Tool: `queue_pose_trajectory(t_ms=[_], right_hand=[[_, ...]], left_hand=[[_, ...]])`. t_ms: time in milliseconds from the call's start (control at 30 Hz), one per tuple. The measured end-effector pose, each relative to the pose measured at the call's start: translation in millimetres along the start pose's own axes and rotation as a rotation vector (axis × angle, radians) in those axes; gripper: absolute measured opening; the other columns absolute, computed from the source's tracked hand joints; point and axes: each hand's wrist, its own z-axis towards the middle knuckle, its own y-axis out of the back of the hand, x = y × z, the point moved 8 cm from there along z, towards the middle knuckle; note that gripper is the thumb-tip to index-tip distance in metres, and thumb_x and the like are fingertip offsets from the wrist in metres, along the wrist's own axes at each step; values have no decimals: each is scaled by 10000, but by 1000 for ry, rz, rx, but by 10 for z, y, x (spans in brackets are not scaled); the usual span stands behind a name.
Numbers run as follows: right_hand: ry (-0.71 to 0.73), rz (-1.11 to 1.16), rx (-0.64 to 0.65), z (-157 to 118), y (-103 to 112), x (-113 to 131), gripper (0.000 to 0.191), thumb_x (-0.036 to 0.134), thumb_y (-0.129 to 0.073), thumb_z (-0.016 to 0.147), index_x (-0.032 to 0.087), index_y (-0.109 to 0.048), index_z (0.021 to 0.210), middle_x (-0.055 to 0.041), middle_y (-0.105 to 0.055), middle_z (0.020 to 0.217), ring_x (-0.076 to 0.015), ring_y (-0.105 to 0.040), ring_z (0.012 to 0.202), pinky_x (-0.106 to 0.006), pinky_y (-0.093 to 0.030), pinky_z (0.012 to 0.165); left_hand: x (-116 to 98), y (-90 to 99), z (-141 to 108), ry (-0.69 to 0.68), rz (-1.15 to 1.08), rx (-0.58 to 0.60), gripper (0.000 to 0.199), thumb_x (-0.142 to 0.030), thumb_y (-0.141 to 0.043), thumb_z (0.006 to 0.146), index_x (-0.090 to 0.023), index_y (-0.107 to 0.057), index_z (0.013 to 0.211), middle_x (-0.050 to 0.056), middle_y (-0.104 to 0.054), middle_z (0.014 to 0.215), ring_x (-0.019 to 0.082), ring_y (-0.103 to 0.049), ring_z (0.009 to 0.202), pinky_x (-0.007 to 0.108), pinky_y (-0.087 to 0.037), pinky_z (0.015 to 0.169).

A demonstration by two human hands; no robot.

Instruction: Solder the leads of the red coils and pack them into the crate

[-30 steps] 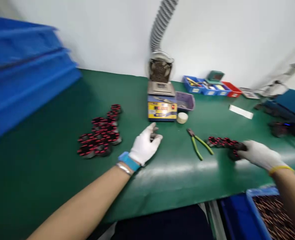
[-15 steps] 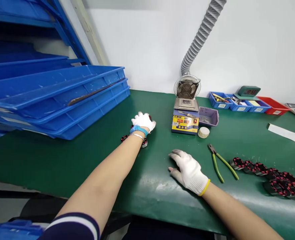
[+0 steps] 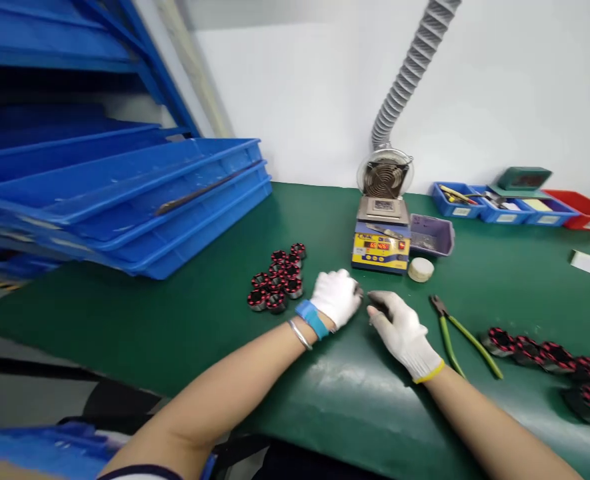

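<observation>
My left hand (image 3: 337,297), in a white glove with a blue wristband, is just right of a cluster of black-and-red ring-shaped motor stators (image 3: 276,283). Its fingers are curled downward, and the back of the hand hides whatever they may hold. Close beside it, fingertips almost meeting, is my gloved right hand (image 3: 399,330). The right fingers are bent, with the thumb apart from them and nothing visible between. To the right of that hand lie green-handled cutting pliers (image 3: 445,323).
Behind the hands stands a yellow solder pot (image 3: 381,250) with a fan and grey duct hose (image 3: 407,73). A purple tray (image 3: 445,237) and round white pad (image 3: 421,269) sit beside it. Blue trays (image 3: 215,230) are stacked left; more stators (image 3: 557,357) lie right.
My left hand has left the stators and moved right, close to my right hand, uncovering the cluster. My right hand's fingers look more bent. The view has shifted slightly.
</observation>
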Motion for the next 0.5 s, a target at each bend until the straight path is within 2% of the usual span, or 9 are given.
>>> queue_pose_trajectory(t_ms=[100,200,333,433,500], right_hand=[[-194,-19,16,27,34,-201,460,495,-463,841,281,-528,1244,-83,-639,1199,-273,-606,1113,-435,-478,998],[-258,-48,54,68,57,-314,492,528,-504,796,283,-566,1218,-90,-650,1191,-315,-588,1144,-507,-430,1037],[-252,272,78,103,-7,-336,485,522,-618,701,208,-632,1071,-109,-692,1098,-302,-651,1033,-442,-525,941],[-284,460,-21,96,-40,-335,544,493,-709,629,153,-639,1048,-125,-714,1010,-288,-688,913,-381,-590,798],[-263,480,-109,89,-27,-305,560,463,-733,613,156,-641,1072,-116,-719,990,-271,-694,887,-347,-598,760]], left_hand=[[-249,-51,-182,-121,-92,-52,343,-456,-514,856,-161,-674,924,132,-627,966,265,-605,865,378,-444,731],[-359,-32,-232,-259,-179,-160,282,-414,-533,862,-170,-666,912,128,-632,1007,251,-603,896,370,-464,741],[-415,21,-252,-436,-248,-209,271,-404,-600,796,-159,-652,900,91,-652,984,242,-624,870,385,-512,753],[-288,88,-250,-368,-464,-275,421,-453,-667,717,-178,-637,1034,82,-650,1062,262,-617,1016,392,-530,874],[-197,48,-239,-299,-643,-262,566,-448,-671,706,-174,-582,1193,92,-632,1168,261,-585,1125,379,-504,969]])
